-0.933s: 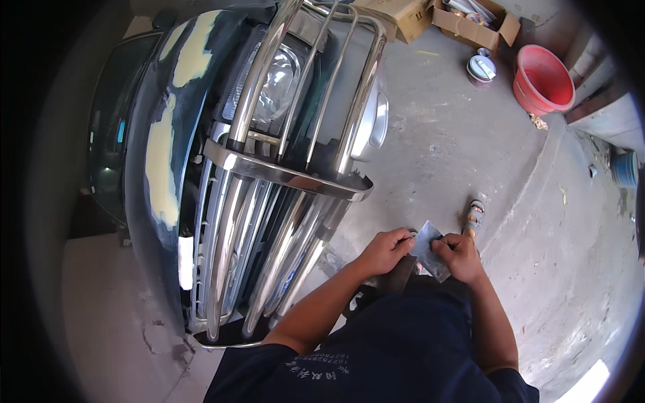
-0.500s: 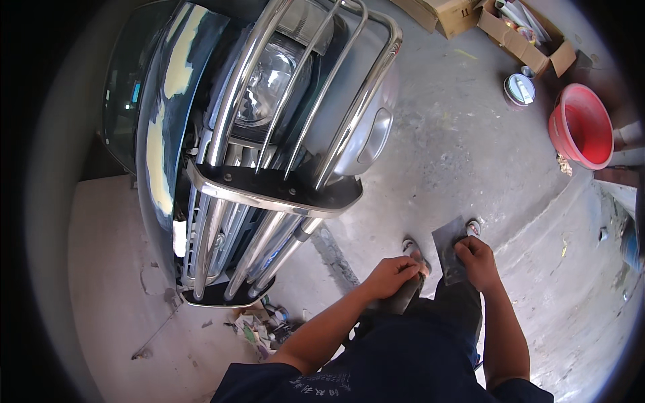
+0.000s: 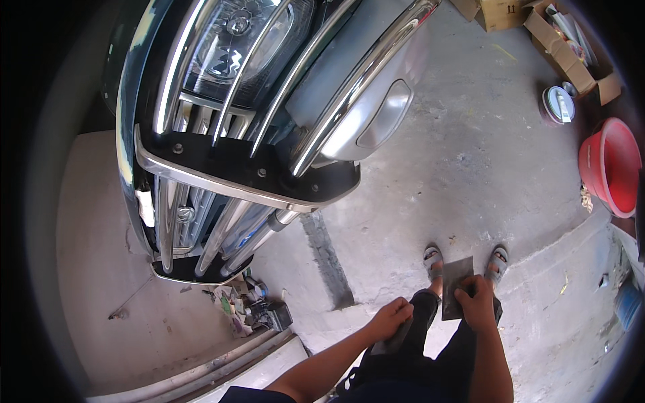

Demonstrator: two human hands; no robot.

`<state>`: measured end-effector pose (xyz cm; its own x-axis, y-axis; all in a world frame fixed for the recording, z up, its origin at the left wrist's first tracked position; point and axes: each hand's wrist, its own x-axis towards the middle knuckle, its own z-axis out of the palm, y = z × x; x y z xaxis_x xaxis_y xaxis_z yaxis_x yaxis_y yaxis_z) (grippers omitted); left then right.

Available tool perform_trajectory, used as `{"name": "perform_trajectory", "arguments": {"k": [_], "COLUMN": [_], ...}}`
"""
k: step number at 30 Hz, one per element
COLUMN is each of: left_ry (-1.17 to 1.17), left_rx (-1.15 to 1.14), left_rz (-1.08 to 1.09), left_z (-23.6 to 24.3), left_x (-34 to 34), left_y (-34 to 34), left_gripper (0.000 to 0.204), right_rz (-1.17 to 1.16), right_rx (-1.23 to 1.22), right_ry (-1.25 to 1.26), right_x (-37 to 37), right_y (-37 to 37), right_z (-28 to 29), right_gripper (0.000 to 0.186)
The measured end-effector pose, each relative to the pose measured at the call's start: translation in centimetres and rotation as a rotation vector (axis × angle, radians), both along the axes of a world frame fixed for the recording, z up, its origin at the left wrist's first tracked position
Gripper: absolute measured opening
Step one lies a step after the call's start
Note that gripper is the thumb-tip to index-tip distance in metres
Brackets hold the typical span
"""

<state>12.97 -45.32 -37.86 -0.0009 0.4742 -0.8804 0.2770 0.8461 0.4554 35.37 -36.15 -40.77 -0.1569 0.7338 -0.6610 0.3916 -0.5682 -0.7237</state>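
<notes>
Between the thumb and fingers of my right hand (image 3: 477,302) is a thin, dark grey rectangular sheet (image 3: 457,272) that looks like sandpaper. It hangs over my legs, between my two sandalled feet. My left hand (image 3: 390,318) is closed, with its fingers curled, left of the sheet and apart from it. Under that hand shows a greyish flat piece (image 3: 395,341), mostly hidden, whose kind I cannot make out. Ahead and left stands a vehicle front with a chrome bull bar (image 3: 248,195), a headlight (image 3: 235,47) and a silver bumper corner (image 3: 379,117); neither hand touches it.
At the right are a red basin (image 3: 594,161), a paint can (image 3: 556,105) with a white tube on its lid, and an open cardboard box (image 3: 561,54). Scraps and small containers (image 3: 245,302) lie beyond a ledge (image 3: 222,369) on the left. The concrete floor (image 3: 470,195) is stained.
The view has shifted, so the bull bar looks nearer and both sandals show fully. My hands sit lower in the picture, still holding the same things.
</notes>
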Motion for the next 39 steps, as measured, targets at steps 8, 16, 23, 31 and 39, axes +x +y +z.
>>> {"name": "perform_trajectory", "arguments": {"k": [8, 16, 23, 31, 39], "left_ry": [0.049, -0.077, -0.249, -0.219, -0.271], "left_rx": [-0.163, -0.102, -0.301, -0.263, -0.297], "left_rz": [0.112, 0.275, 0.261, -0.018, -0.104], "left_z": [-10.4, -16.9, -18.1, -17.3, -15.9], "left_x": [6.8, 12.6, 12.7, 13.3, 13.3], "left_y": [-5.5, -8.2, -8.1, -5.5, -3.6], "left_gripper": [0.043, 0.047, 0.042, 0.032, 0.033], "right_rz": [0.164, 0.052, 0.132, 0.184, 0.194], "right_rx": [-0.076, -0.125, -0.075, -0.158, -0.157], "right_ry": [0.033, -0.007, -0.008, 0.122, 0.137], "right_x": [3.0, 8.0, 8.0, 7.7, 7.6], "right_y": [-2.5, -5.1, -3.2, -3.8, -3.8], "right_z": [-11.6, -17.4, -15.6, -17.5, -16.9], "right_gripper": [0.023, 0.025, 0.027, 0.028, 0.028]}}
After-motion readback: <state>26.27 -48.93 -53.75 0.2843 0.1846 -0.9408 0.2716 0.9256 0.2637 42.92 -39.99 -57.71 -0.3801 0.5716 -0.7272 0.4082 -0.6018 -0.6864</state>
